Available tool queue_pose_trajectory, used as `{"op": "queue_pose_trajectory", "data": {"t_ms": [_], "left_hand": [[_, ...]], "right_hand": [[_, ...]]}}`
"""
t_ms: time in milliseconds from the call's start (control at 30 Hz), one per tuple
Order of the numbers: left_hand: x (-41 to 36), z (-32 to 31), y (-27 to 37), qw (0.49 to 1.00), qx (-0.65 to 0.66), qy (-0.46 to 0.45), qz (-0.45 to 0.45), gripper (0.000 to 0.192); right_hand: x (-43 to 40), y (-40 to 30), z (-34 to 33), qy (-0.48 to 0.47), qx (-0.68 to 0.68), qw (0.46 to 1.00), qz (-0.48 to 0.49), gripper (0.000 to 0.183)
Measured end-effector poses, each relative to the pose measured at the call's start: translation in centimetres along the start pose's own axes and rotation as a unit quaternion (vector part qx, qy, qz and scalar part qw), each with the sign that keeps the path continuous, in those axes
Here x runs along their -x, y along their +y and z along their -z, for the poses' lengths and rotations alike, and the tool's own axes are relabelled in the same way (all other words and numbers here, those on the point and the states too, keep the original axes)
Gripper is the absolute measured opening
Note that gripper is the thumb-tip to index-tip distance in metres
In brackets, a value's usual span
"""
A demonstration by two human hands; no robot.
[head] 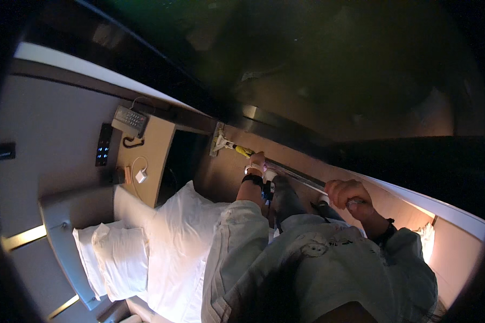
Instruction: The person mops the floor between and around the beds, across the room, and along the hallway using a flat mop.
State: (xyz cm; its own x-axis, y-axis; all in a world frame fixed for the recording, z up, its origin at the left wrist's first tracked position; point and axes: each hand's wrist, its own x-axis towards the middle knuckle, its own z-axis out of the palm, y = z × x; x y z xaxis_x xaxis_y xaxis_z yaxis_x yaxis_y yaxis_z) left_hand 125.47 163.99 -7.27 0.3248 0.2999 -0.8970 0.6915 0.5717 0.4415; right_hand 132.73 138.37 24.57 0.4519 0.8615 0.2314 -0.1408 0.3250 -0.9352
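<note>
A long-handled floor mop [222,142] slants across the wooden floor, its flat head by the corner below the dark glass and its neck white. My left hand [258,160] is closed around the handle just behind a yellow section [242,151]. Bands circle that wrist. My right hand [347,197] grips the upper part of the pole [313,185], close to my body. Light-coloured shoes [270,174] show beneath the handle.
On the left is a bed [182,246] with white bedding and pillows [121,258]. A bedside table [155,141] carries a telephone [130,121] and a white charger [141,176] with a cable. A large dark glass panel [307,80] stands ahead, above a ledge [420,196].
</note>
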Motion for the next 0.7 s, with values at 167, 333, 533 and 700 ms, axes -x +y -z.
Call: {"op": "queue_pose_trajectory", "data": {"t_ms": [167,333,533,700], "left_hand": [[-3.3,-3.4,-9.2,0.610,-0.735,-0.030,-0.295,0.037],[2.7,-8.6,-18.9,0.576,-0.683,-0.096,-0.439,0.019],[15.7,-21.0,-24.2,0.926,-0.185,-0.283,0.170,0.017],[21.8,-25.2,-24.6,0.908,-0.175,-0.302,0.233,0.016]], "right_hand": [[9.4,-2.5,-2.5,0.076,0.016,0.997,-0.006,0.029],[21.7,-4.9,-0.2,0.097,0.010,0.995,0.005,0.032],[33.2,-15.1,-1.3,0.211,0.031,0.977,-0.003,0.036],[36.8,-17.8,-1.6,0.218,0.075,0.973,0.032,0.041]]}}
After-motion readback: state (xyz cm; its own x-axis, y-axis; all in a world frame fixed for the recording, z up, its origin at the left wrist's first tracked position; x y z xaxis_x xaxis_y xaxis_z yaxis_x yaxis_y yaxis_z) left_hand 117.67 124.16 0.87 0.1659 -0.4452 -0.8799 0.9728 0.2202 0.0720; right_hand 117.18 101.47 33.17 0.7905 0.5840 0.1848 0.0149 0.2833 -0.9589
